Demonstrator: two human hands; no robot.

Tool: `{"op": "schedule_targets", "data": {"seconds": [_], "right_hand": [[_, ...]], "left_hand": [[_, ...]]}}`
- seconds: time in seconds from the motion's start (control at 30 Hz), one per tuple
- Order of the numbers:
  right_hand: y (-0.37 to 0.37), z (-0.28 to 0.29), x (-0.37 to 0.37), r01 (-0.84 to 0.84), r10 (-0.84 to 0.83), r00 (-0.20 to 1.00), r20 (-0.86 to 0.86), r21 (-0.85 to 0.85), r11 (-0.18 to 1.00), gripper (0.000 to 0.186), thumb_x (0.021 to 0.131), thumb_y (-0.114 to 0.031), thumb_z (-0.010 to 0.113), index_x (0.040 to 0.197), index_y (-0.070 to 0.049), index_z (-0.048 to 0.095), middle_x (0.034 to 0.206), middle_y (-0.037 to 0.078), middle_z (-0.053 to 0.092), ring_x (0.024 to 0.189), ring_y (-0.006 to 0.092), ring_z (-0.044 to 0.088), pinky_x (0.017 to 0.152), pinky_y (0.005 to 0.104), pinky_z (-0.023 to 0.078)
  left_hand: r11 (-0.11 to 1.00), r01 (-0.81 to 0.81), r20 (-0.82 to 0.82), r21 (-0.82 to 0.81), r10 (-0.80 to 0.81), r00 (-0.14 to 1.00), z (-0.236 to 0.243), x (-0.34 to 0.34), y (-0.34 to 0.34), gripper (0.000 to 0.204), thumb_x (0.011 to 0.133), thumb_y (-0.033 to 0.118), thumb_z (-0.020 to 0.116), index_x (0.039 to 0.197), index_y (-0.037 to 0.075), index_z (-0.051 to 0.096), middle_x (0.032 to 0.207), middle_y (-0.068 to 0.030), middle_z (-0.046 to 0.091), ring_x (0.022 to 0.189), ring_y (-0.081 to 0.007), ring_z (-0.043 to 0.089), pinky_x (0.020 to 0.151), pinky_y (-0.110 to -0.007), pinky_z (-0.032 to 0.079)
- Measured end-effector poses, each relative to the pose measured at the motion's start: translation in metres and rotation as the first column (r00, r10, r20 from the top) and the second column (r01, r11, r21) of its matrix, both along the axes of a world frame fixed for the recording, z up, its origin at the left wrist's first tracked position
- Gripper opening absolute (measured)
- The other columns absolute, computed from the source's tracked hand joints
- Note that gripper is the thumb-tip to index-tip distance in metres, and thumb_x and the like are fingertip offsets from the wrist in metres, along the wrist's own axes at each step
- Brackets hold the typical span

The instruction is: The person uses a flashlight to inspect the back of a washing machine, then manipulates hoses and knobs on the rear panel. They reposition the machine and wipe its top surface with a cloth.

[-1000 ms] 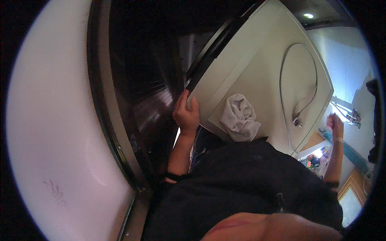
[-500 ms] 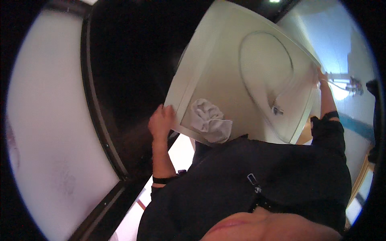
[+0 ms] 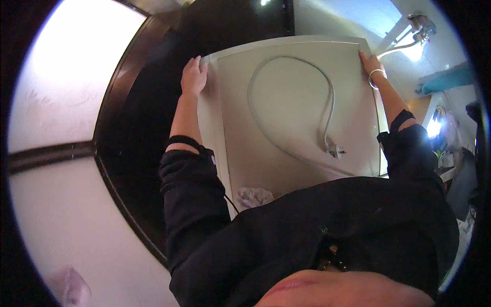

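A big white boxy appliance (image 3: 286, 169) fills the middle of the head view, its flat panel facing me. A grey power cable (image 3: 327, 102) lies looped on that panel and ends in a white plug (image 3: 335, 150). My left hand (image 3: 193, 77) grips the panel's far left corner. My right hand (image 3: 372, 64), with a band on the wrist, grips the far right corner. Both arms are in black sleeves and stretched out. A crumpled white cloth (image 3: 254, 197) lies on the near edge of the panel, close to my chest.
A dark doorway (image 3: 133, 153) with a dark frame opens just left of the appliance. A pale frosted panel (image 3: 56, 102) stands further left. At the upper right are a metal tap fitting (image 3: 419, 25) and a teal shelf (image 3: 445, 82), with cluttered items (image 3: 450, 153) at the right.
The view has swung so the appliance now sits square in front of me. My left hand slid to the far left corner. My right hand, earlier off the panel, now holds the far right corner.
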State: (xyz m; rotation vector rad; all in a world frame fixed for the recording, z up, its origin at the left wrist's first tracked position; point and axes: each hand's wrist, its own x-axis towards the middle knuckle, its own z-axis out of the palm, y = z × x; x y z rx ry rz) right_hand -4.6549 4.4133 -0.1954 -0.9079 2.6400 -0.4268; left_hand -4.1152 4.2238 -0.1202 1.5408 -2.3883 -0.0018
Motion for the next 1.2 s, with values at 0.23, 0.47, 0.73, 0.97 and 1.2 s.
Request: {"op": "schedule_targets", "data": {"seconds": [0.23, 0.47, 0.73, 0.97, 1.2], "right_hand": [[0.002, 0.015, 0.012, 0.041, -0.041, 0.999, -0.008, 0.022, 0.999, 0.077, 0.083, -0.066, 0.038, 0.115, 0.003, 0.048, 0.115, 0.029, 0.054, 0.11, 0.0401, 0.052, 0.093, 0.0454, 0.041], [0.009, 0.027, 0.027, 0.109, -0.108, 0.994, 0.034, -0.022, 0.994, 0.078, 0.082, -0.064, 0.039, 0.119, 0.003, 0.048, 0.113, 0.028, 0.056, 0.106, 0.0394, 0.055, 0.091, 0.0435, 0.042], [0.004, 0.045, 0.036, 0.004, -0.003, 1.0, -0.01, 0.098, 0.995, 0.054, 0.089, -0.049, 0.042, 0.125, -0.01, 0.044, 0.103, 0.026, 0.058, 0.098, 0.0331, 0.06, 0.08, 0.0403, 0.049], [0.006, 0.051, 0.041, 0.085, -0.099, 0.99, 0.105, 0.13, 0.988, 0.064, 0.088, -0.057, 0.036, 0.123, -0.005, 0.047, 0.114, 0.021, 0.055, 0.106, 0.0321, 0.056, 0.086, 0.0402, 0.046], [0.082, 0.122, 0.062, -0.002, 0.018, 0.994, 0.103, -0.151, 0.988, 0.067, 0.086, -0.059, 0.04, 0.134, -0.012, 0.038, 0.134, 0.015, 0.044, 0.121, 0.034, 0.044, 0.104, 0.0422, 0.032]], "left_hand": [[0.955, -0.127, 0.199, 0.266, 0.075, 0.977, -0.027, -0.046, -0.055, 0.053, 0.092, 0.048, 0.026, 0.101, 0.01, 0.061, 0.114, -0.0137, 0.058, 0.109, -0.0316, 0.051, 0.091, -0.044, 0.041], [0.955, -0.135, 0.114, 0.265, 0.108, 0.988, -0.019, -0.046, -0.037, 0.058, 0.089, 0.052, 0.029, 0.104, 0.008, 0.062, 0.114, -0.0134, 0.059, 0.109, -0.0325, 0.051, 0.091, -0.046, 0.039], [0.987, -0.017, -0.027, 0.162, 0.021, 0.999, -0.035, -0.05, -0.059, 0.053, 0.087, 0.052, 0.037, 0.093, 0.006, 0.064, 0.106, -0.0171, 0.06, 0.104, -0.0347, 0.052, 0.088, -0.043, 0.04], [0.998, 0.017, 0.068, 0.068, -0.022, 0.997, -0.048, -0.048, -0.056, 0.051, 0.092, 0.048, 0.032, 0.09, 0.006, 0.062, 0.101, -0.0154, 0.061, 0.095, -0.0355, 0.055, 0.08, -0.049, 0.042], [0.95, -0.135, 0.13, 0.282, 0.102, 0.986, -0.034, -0.055, -0.045, 0.064, 0.087, 0.061, 0.026, 0.113, 0.015, 0.062, 0.112, -0.0113, 0.061, 0.106, -0.0359, 0.054, 0.088, -0.048, 0.04]]}}
